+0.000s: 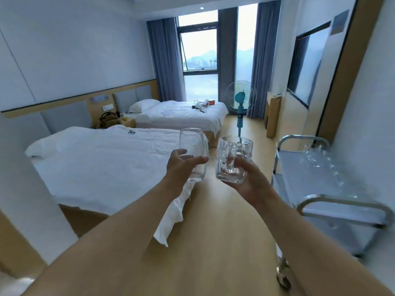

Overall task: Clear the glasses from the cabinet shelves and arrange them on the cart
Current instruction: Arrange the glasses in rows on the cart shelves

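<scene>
My left hand (181, 165) grips a smooth clear tumbler (193, 144), held upright in mid-air over the foot of the near bed. My right hand (248, 176) holds a thick dimpled glass mug (233, 159) by its handle, tilted slightly, just right of the tumbler. The steel cart (303, 167) stands to the right against the wall, a good arm's length from both hands. Several clear glasses (320, 161) stand on its top shelf toward the far end. The cabinet is out of view.
Two white beds (102, 163) fill the left side. A teal standing fan (240, 101) stands ahead by the window. Wooden floor (213, 231) runs between the near bed and the cart. A cart wheel (283, 276) shows at the lower right.
</scene>
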A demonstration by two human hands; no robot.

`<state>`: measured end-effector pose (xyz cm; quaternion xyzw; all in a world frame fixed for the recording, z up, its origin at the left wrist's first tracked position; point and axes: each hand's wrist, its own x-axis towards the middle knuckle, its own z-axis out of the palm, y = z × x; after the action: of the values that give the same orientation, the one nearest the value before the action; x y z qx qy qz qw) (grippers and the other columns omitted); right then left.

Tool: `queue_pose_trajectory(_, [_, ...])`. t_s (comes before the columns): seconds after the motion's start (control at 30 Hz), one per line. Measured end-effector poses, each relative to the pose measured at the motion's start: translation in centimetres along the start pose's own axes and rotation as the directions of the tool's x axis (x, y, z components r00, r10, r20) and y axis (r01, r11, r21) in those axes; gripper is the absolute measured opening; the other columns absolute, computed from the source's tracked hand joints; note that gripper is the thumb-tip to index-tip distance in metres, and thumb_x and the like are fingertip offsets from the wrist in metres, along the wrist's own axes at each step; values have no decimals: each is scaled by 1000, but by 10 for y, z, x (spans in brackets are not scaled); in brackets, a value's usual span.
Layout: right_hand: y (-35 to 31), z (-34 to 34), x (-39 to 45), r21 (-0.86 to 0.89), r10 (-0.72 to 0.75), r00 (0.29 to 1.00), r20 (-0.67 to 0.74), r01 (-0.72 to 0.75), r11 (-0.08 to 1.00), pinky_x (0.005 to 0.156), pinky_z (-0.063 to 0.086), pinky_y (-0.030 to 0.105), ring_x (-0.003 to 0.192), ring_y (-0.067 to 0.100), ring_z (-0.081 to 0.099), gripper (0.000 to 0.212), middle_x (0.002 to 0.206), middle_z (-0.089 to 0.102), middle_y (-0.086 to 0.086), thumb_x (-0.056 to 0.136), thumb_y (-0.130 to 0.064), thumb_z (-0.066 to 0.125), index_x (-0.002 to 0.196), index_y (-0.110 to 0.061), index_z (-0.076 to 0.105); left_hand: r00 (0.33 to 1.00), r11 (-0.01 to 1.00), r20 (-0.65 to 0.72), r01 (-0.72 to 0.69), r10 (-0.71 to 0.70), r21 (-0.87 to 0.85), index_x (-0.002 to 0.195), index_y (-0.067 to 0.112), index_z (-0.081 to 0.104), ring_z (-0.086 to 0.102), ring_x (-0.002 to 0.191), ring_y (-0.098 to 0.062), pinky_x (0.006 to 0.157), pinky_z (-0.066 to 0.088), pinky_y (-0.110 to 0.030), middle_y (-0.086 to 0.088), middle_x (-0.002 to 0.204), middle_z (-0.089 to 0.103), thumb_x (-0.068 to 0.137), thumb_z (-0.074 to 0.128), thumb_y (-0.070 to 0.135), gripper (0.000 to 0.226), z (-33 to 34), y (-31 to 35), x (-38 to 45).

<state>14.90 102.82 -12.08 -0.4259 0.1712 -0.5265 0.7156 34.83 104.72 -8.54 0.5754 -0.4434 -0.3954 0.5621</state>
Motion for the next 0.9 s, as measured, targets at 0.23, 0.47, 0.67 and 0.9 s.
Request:
queue_pose_trajectory(0.23, [-30, -81, 27, -46, -57, 970, -234, 48, 998, 81, 60, 44, 98, 29, 69, 74, 116, 67, 15, 67, -34, 90, 131, -10, 64, 981, 999, 188, 50, -49, -4, 131, 15, 47, 68, 101, -23, 55, 53, -21, -8, 118, 64, 70, 92, 22, 77, 91, -24, 76])
queue_pose_trajectory(0.47, [-38, -146, 84, -175, -153, 897, -415, 87, 981, 72, 57, 38, 85, 25, 68, 24, 97, 68, 11, 81, -27, 75, 102, -17, 74, 913, 997, 402, 79, -65, -19, 116, 22, 52, 69, 102, -25, 85, 61, -45, -9, 115, 67, 53, 97, 29, 79, 164, -46, 190])
queue_pose_trajectory(0.67, [-38, -189, 139, -195, -203, 803, -560, 110, 975, 99, 52, 57, 99, 37, 66, 23, 103, 68, 22, 79, -22, 77, 98, -9, 75, 829, 992, 548, 125, -111, 13, 126, 20, 49, 68, 102, -22, 89, 59, -48, -5, 114, 67, 52, 95, 33, 88, 219, -61, 276])
queue_pose_trajectory(0.9, [-38, -246, 190, -226, -228, 684, -693, 94, 970, 114, 33, 65, 105, 42, 53, 45, 111, 56, 29, 76, -7, 72, 118, 5, 58, 762, 988, 630, 137, -150, 69, 128, 17, 46, 68, 98, -19, 84, 59, -42, -4, 111, 66, 66, 94, 26, 78, 280, -86, 352])
